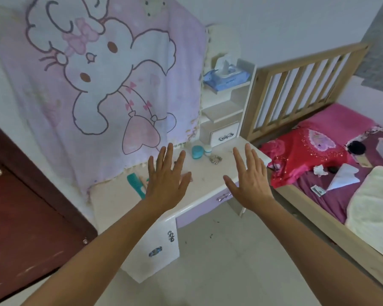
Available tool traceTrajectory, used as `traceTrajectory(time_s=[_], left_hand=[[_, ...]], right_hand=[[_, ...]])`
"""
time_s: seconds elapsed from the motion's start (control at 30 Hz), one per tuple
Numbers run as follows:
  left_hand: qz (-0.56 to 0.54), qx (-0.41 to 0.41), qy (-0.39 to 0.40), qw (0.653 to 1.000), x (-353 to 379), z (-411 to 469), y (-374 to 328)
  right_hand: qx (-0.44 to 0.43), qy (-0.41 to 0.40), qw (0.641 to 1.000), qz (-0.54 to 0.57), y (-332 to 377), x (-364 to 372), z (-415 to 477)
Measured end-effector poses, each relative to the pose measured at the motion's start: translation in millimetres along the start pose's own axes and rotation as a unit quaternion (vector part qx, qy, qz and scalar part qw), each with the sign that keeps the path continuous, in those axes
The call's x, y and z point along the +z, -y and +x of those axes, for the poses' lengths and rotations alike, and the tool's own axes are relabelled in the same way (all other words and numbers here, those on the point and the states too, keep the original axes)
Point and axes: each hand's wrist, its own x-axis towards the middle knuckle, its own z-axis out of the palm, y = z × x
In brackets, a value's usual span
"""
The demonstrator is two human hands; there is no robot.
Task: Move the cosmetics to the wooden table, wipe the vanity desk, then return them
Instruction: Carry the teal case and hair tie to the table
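Head view: both hands, left (166, 175) and right (250, 180), hover spread and empty over the vanity table (111, 202). Cosmetics, teal case (197, 151) at far side, await first pickup.

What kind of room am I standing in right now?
Most likely a bedroom: a bed with a wooden slatted headboard stands beside a white vanity desk holding a teal comb and small jars.

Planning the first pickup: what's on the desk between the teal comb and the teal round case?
In the head view, only the left hand covers the stretch between the comb and the case; it hides something pinkish.
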Motion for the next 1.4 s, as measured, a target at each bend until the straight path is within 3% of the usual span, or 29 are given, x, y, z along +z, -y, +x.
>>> traceTrajectory(time_s=[0.13,0.3,0.63,0.8,0.97,1.17,1.4], left_hand=[[0.024,0.020,0.042,0.999,25,79,-3],[0.015,0.019,0.070,0.997,69,158,-9],[0.034,-0.062,0.282,0.957,185,267,-17],[0.004,-0.103,0.307,0.946,219,299,-19],[-0.005,-0.093,0.311,0.946,255,333,-9],[-0.073,-0.098,0.277,0.953,318,358,14],[-0.187,-0.099,0.257,0.943,341,317,7]], right_hand=[[0.047,-0.003,0.999,0.021,-37,12,63],[0.044,0.029,0.998,0.041,-85,51,137],[-0.053,0.230,0.971,0.031,-168,159,287],[-0.067,0.296,0.952,0.049,-180,200,334],[-0.054,0.347,0.933,0.079,-173,246,341],[0.023,0.351,0.928,0.121,-160,298,319],[0.083,0.360,0.923,0.103,-147,323,288]])
